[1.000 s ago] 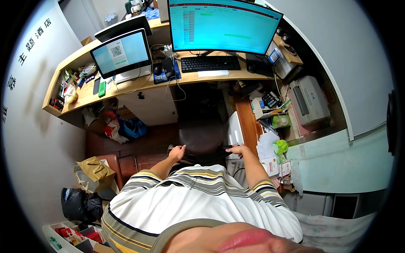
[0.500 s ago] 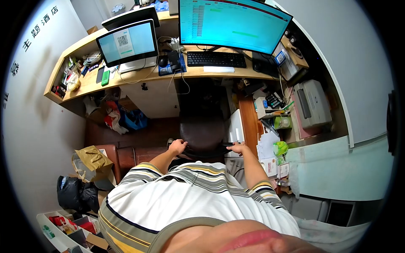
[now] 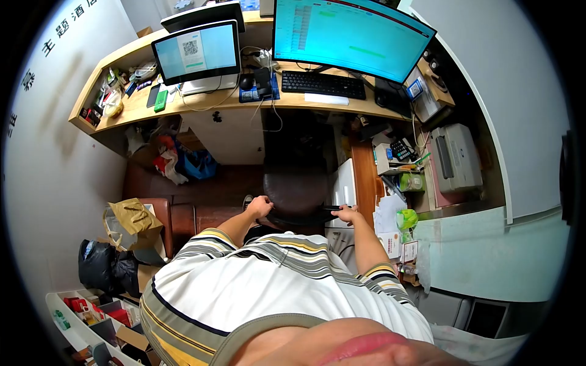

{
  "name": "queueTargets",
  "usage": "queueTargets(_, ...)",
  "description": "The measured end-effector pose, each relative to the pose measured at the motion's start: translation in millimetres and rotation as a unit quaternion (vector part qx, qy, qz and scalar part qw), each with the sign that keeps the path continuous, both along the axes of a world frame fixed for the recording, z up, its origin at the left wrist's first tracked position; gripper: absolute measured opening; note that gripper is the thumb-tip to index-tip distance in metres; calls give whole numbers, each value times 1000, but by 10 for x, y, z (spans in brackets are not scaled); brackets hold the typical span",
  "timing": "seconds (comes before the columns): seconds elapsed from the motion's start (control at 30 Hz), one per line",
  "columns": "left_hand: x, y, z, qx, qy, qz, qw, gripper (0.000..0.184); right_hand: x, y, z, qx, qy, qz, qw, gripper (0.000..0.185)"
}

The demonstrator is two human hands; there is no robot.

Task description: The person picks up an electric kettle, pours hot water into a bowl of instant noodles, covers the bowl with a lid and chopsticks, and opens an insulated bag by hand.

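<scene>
My left hand (image 3: 260, 207) is curled at the left edge of a dark brown chair (image 3: 295, 190). Whether it grips the chair or something small is hidden. On the chair's other side, my right hand (image 3: 347, 214) pinches a slim dark object (image 3: 331, 208) that points left, toward the seat. Its kind is too small to tell. The chair's seat lies between the two hands, with a dark curved rim along its near side. A shoe (image 3: 247, 202) shows beside my left hand.
Ahead is a wooden desk with a large monitor (image 3: 351, 36), a smaller screen (image 3: 196, 51), a keyboard (image 3: 323, 84) and cables. At right are a printer (image 3: 458, 158), a calculator (image 3: 400, 149) and papers (image 3: 389, 210). Bags (image 3: 134, 222) and an open drawer (image 3: 76, 326) lie at left.
The camera view has turned slightly, so the desk and screens sit a little farther right. Both hands stay beside the chair in nearly the same pose.
</scene>
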State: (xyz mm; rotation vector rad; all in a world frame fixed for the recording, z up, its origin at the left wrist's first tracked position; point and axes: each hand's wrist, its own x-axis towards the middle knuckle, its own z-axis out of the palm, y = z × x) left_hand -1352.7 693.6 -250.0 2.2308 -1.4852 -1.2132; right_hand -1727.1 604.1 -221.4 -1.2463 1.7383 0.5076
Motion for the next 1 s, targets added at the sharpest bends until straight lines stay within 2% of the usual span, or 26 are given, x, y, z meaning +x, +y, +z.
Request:
queueTargets(0.43, -12, 7, 86, 1, -8, -13, 1000, 35, -16, -2, -2, -5, -23, -15, 1000, 79)
queueTargets(0.53, 1, 12, 49, 7, 9, -13, 1000, 36, -60, -40, -115, 1, -33, -9, 999, 85)
queueTargets(0.57, 9, 33, 35, 4, 14, 18, 1000, 36, -106, -69, -280, 1, -39, -21, 999, 86)
queueTargets(0.7, 8, 45, 93, 18, 12, -16, 1000, 34, -72, -87, -213, 13, -40, -55, 998, 79)
queueTargets(0.83, 13, 59, 109, 11, 14, -14, 1000, 34, -91, -63, -322, -38, -8, -8, 999, 74)
queueTargets(1.0, 36, 38, 38, -15, 22, 16, 999, 32, -162, -61, -536, -70, -2, -7, 998, 76)
